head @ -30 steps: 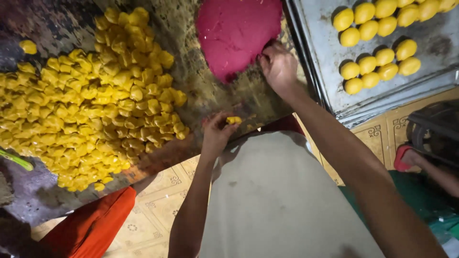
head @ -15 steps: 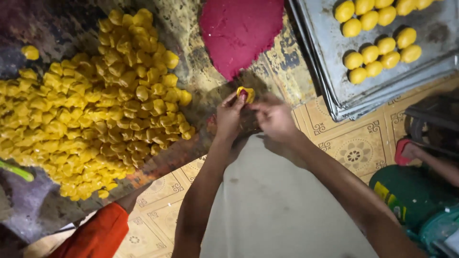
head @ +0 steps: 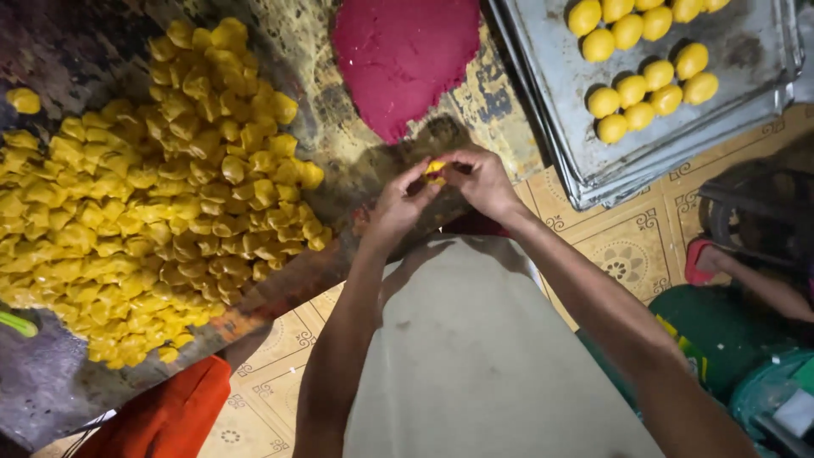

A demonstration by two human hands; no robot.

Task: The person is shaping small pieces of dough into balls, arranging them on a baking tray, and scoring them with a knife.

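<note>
Nearest, the left hand [head: 397, 208] and right hand [head: 485, 180] meet above the edge of the dark, stained counter [head: 339, 161], fingers of both closed on one small yellow dough piece [head: 435, 170] held between them. Left of the hands spreads a big heap of yellow dough pieces [head: 144, 220]. Just beyond lies a flat slab of red dough [head: 405, 53]. Farther right, a metal tray [head: 746, 59] holds rows of smooth yellow balls [head: 649, 72].
</note>
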